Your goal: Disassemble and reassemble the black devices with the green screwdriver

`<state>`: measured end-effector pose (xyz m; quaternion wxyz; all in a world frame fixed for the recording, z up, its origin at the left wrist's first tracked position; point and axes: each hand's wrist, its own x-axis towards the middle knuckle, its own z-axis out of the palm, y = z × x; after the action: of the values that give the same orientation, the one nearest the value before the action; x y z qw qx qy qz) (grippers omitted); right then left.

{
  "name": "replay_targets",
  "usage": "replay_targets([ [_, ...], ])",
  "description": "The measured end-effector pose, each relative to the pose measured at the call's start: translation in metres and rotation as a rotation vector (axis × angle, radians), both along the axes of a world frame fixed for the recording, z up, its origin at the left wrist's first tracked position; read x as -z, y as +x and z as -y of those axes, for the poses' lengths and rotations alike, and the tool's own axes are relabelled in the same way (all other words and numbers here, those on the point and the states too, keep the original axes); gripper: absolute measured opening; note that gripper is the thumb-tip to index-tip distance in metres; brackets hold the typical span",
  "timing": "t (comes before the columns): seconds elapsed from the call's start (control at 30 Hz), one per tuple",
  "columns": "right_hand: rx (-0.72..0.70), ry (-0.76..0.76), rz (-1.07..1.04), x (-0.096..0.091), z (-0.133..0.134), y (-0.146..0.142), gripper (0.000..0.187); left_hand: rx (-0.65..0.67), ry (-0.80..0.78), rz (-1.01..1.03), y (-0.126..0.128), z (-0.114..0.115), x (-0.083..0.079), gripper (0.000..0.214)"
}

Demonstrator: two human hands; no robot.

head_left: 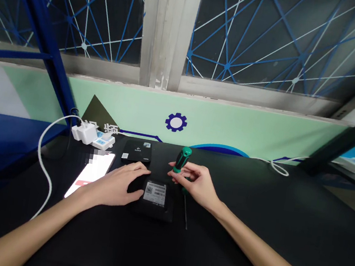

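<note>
A black plastic box with a white printed label lies on the dark table, label up. My left hand curves round its left side, thumb near the label and fingers by the far corner. In my right hand, fingertips pinch a green-and-black screwdriver, handle pointing up, just beyond the box's right far corner. Its tip is hidden by the fingers. Below that hand, a second screwdriver's thin shaft lies on the table, its green handle mostly covered by the hand.
Another flat black box lies at the back. Left of my left hand is a phone with its screen lit. A power strip with a white plug and cable is at back left. A white cable loop lies back right.
</note>
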<state>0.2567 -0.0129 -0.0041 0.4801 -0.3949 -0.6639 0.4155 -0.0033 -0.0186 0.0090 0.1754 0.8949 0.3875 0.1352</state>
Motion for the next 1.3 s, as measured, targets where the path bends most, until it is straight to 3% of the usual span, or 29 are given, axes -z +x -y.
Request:
replay_targets([
  [0.17,-0.013,-0.051,0.023,0.001,-0.002,0.002,0.036,-0.018,0.028,-0.031,-0.002,-0.001,0.003,0.051],
  [0.67,0.041,-0.014,-0.022,0.011,-0.006,0.001,0.036,-0.027,0.093,-0.07,-0.006,-0.003,0.01,0.052],
  [1.03,-0.056,-0.047,0.023,0.005,-0.004,0.006,0.039,-0.009,0.091,-0.036,-0.006,-0.004,0.01,0.052],
  [1.3,0.0,-0.034,0.046,0.007,-0.008,0.006,0.038,-0.018,0.078,-0.053,-0.006,-0.002,0.008,0.052],
])
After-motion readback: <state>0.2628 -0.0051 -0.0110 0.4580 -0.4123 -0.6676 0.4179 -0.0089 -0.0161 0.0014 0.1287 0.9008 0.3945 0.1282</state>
